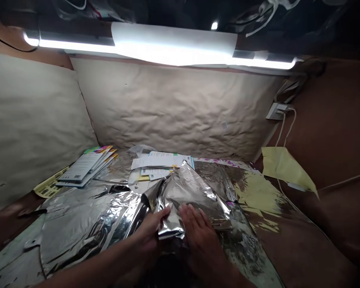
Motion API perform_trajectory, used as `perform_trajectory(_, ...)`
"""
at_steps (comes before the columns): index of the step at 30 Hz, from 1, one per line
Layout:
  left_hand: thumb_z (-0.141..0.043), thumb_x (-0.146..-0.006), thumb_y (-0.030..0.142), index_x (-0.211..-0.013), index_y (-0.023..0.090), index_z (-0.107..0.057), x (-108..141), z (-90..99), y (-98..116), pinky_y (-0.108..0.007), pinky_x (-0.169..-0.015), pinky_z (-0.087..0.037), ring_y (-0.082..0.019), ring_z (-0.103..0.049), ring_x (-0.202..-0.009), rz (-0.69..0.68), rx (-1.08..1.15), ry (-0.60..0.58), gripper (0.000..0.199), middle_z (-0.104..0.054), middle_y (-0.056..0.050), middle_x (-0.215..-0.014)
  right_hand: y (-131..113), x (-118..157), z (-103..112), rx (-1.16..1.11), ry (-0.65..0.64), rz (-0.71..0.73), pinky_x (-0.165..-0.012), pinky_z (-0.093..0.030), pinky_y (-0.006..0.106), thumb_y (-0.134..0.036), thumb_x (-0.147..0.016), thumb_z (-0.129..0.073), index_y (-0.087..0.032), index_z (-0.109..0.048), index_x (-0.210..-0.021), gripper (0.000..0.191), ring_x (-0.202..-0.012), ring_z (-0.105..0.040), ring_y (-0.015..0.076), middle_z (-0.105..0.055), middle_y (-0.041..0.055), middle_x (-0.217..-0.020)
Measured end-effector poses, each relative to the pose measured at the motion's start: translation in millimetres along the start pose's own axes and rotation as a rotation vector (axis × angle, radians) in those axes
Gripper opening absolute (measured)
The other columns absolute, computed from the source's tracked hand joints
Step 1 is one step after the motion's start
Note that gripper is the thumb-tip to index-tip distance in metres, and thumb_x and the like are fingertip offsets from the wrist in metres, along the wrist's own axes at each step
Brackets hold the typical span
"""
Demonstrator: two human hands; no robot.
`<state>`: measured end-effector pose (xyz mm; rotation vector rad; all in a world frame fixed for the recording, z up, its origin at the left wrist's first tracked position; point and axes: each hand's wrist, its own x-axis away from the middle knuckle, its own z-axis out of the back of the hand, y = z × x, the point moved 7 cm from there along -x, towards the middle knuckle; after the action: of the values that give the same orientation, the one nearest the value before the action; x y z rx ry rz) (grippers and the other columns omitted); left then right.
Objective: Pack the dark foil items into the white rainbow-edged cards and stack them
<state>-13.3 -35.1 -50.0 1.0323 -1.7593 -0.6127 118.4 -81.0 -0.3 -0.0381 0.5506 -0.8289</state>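
The left hand point(150, 233) grips the folded edge of a crumpled silver foil sheet point(192, 196), while the open right hand point(200, 237) presses flat on it; the sheet lies on more foil point(87, 228), just in front of stacked papers point(159, 162), with printed booklets point(85, 168) off to the left.

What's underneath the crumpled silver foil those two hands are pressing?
What lies directly under the foil is covered, unseen. Beyond its far edge white papers show, and another foil sheet spreads at its left.
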Motion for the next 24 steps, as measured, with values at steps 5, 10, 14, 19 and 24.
perform_trajectory(5, -0.062, -0.085, 0.050, -0.084, 0.023, -0.070, 82, -23.6, -36, -0.037, -0.076, -0.058, -0.026, -0.070, -0.091, 0.131, -0.287, -0.443, 0.029, -0.072, -0.007, -0.085, 32, 48, 18, 0.009, 0.138, 0.065, -0.089, -0.056, 0.045, -0.015, -0.093, -0.054, -0.029, -0.065, -0.123, 0.035, -0.101, -0.069, 0.0247, -0.074, 0.0042, -0.112)
perform_trajectory(10, -0.061, -0.088, 0.050, -0.110, 0.028, -0.072, 95, -40.5, 13, -0.036, -0.087, -0.053, -0.024, -0.068, -0.094, -0.230, -0.997, -0.689, 0.033, -0.074, -0.003, -0.100, 53, 79, 52, 0.021, 0.068, 0.165, -0.087, -0.059, 0.045, -0.021, -0.088, -0.064, -0.035, -0.067, -0.121, 0.035, -0.102, -0.069, 0.0258, -0.072, 0.0051, -0.118)
perform_trajectory(14, -0.052, -0.094, 0.047, -0.143, 0.025, -0.046, 21, -59.6, 36, -0.048, -0.115, -0.027, -0.030, -0.035, -0.140, -0.890, -1.557, -0.586, 0.054, -0.044, -0.009, -0.151, 51, 93, 52, -0.005, -0.072, 0.137, -0.097, -0.053, 0.048, -0.018, -0.090, -0.060, -0.036, -0.058, -0.132, 0.046, -0.108, -0.068, 0.0261, -0.071, 0.0046, -0.120)
perform_trajectory(19, -0.041, -0.089, 0.071, -0.154, 0.025, -0.024, -55, -45.8, 3, -0.062, -0.115, -0.010, -0.037, -0.006, -0.149, -0.796, -1.853, -0.539, 0.081, -0.013, -0.014, -0.162, 42, 101, 41, -0.100, -0.079, 0.080, -0.088, -0.057, 0.040, -0.017, -0.090, -0.058, -0.032, -0.058, -0.133, 0.045, -0.107, -0.068, 0.0232, -0.071, 0.0050, -0.120)
perform_trajectory(24, -0.028, -0.098, 0.061, -0.142, 0.026, -0.047, -10, -44.5, 21, -0.045, -0.110, -0.032, -0.029, -0.047, -0.131, -0.662, -1.386, -0.752, 0.060, -0.054, -0.011, -0.141, 66, 95, 35, -0.312, -0.071, -0.228, -0.076, -0.055, 0.034, -0.018, -0.087, -0.051, -0.025, -0.070, -0.104, 0.026, -0.086, -0.071, 0.0212, -0.076, 0.0047, -0.094)
